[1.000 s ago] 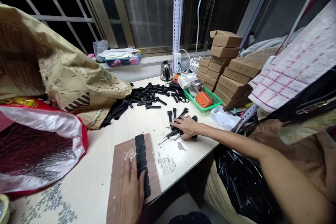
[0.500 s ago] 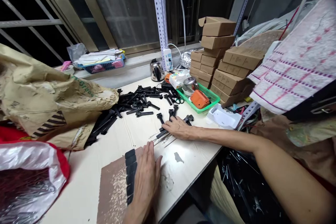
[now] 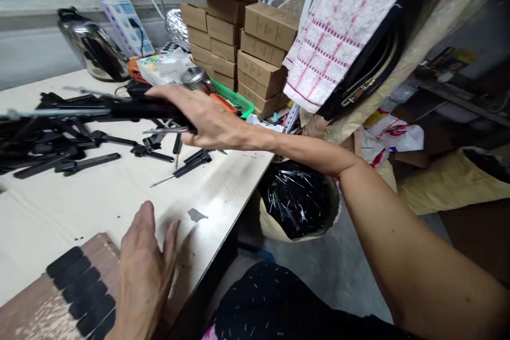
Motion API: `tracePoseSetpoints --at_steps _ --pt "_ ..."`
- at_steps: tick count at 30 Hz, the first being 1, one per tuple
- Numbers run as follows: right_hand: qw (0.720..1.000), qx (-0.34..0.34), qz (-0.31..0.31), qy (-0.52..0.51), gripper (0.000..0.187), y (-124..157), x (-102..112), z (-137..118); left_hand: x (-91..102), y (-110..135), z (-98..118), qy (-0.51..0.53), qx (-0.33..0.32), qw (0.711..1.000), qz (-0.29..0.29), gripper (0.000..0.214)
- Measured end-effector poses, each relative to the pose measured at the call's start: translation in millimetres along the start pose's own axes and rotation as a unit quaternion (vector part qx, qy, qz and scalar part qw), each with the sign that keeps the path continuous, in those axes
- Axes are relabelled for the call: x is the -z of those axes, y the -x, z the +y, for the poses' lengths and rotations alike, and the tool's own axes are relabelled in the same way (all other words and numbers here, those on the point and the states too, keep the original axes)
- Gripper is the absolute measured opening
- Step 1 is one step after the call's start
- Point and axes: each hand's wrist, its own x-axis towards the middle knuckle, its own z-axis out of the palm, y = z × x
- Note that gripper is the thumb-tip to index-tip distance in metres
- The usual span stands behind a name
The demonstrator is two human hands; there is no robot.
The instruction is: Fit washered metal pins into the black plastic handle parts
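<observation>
The left hand (image 3: 143, 276) lies at the near edge of the table (image 3: 99, 196), open and palm down. Its fingers are straight and close together and its thumb is slightly apart. Its heel rests on a brown board (image 3: 27, 308) at the table's near corner, just beside a row of black pads (image 3: 79, 289) set on that board, and its fingertips reach the bare tabletop.

Farther in, the right hand (image 3: 207, 119) is held above the middle of the table, closed around a bundle of black handles (image 3: 135, 109). The forefinger lies stretched along the top of the bundle, which points leftward from the fist with thin metal pins showing under it. Below it on the tabletop lies a loose black-handled pin (image 3: 185, 166), and a pile of black parts (image 3: 48, 138) covers the table's left side.

Under the table's right edge stands a sack of black pieces (image 3: 298, 202). At the table's far end are a green basket (image 3: 239, 102), a steel kettle (image 3: 93, 48) and stacked cardboard boxes (image 3: 239, 26).
</observation>
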Motion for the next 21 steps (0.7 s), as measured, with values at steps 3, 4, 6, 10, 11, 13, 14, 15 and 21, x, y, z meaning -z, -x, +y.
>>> tracePoseSetpoints --at_steps 3,4,6,10,11,13,14,15,21 --pt "0.996 -0.082 -0.038 -0.029 0.047 52 44 -5 7.1 8 1 0.007 0.008 1.0 -0.007 0.063" --pt "0.99 -0.123 -0.062 -0.039 0.049 74 53 -7 8.8 11 -1 0.006 0.014 1.0 -0.017 0.064" --pt "0.968 -0.225 -0.092 -0.059 0.053 120 60 -10 10.4 18 -5 0.002 0.02 0.999 -0.029 0.066" --pt "0.886 -0.427 -0.171 -0.057 0.052 211 37 -20 12.6 31 -8 0.014 0.012 1.0 -0.01 0.066" --pt "0.866 -0.454 -0.202 -0.056 0.053 229 28 -22 13.7 34 -9 0.022 0.008 1.0 -0.002 0.064" --pt "0.833 -0.457 -0.305 -0.066 0.07 254 13 -26 16.2 39 -10 0.034 0.006 0.999 0.015 0.061" --pt "0.813 -0.466 -0.347 -0.043 0.076 260 7 -26 17.3 41 -12 0.034 0.007 0.999 0.023 0.06" --pt "0.8 -0.465 -0.378 -0.012 0.073 259 4 -27 18.2 43 -14 0.031 0.01 0.999 0.032 0.059" --pt "0.907 -0.324 -0.261 0.066 0.03 159 -22 -31 17.0 52 -24 0.053 0.042 0.997 0.044 0.057"
